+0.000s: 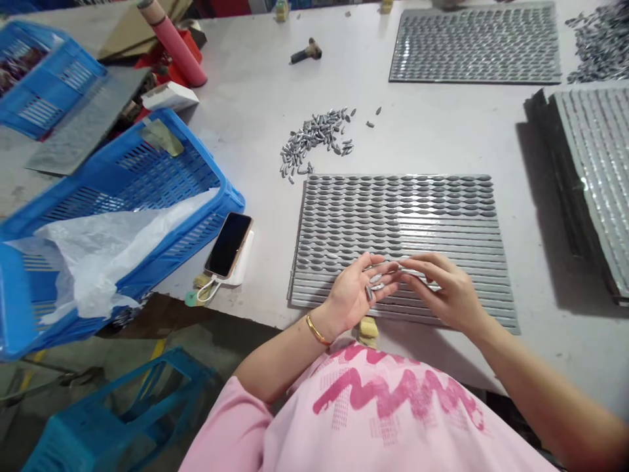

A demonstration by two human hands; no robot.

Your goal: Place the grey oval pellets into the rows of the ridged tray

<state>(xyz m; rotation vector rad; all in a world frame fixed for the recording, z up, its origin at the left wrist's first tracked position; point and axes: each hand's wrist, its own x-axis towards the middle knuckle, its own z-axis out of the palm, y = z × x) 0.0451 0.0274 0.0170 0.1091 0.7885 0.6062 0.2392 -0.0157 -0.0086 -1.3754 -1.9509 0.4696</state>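
My left hand [348, 295] is palm up over the front of a grooved grey board [457, 246], cradling several small silver spindle-shaped pieces [376, 283] on its palm and fingers. My right hand [449, 288] meets the left fingertips, its thumb and fingers pinched close together. What sits in that pinch is mostly hidden by the fingers. On the board, pieces of the same shape fill the far rows and the left part of the middle rows. Bare grooves show at the right and along the front. A loose pile of silver pieces [314, 137] lies behind the board's left corner.
To the left are a blue crate [162, 157] with a plastic bag and a phone [229, 244] on a white block with a cable. Stacked boards [594, 164] stand right. A filled board [476, 46] and another pile [602, 46] lie at the back.
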